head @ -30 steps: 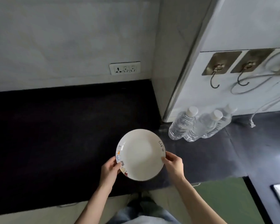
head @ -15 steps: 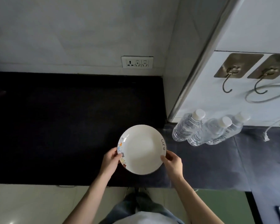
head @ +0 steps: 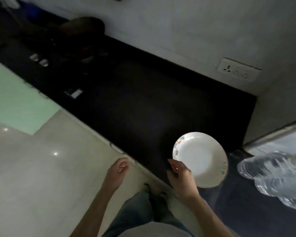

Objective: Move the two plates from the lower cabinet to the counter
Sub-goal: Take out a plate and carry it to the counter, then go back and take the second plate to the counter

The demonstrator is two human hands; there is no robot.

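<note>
One white plate [head: 202,158] with a coloured pattern on its rim lies on the black counter [head: 143,106], near the counter's front edge and its right end. My right hand [head: 181,177] is at the plate's near-left rim with its fingers spread; the blur hides whether it still touches the rim. Off the counter, my left hand [head: 117,170] hangs over the floor, loosely curled and holding nothing. No second plate is in view.
Several clear water bottles [head: 272,177], blurred, lie right of the plate on a lower dark surface. A wall socket [head: 237,71] sits above the counter's back edge. Dark objects [head: 82,26] stand at the counter's far left end. Pale floor [head: 41,168] lies below.
Both hands have let go of the plate, which now rests on the counter. My left hand has pulled back over the floor. The view has swung to the left.
</note>
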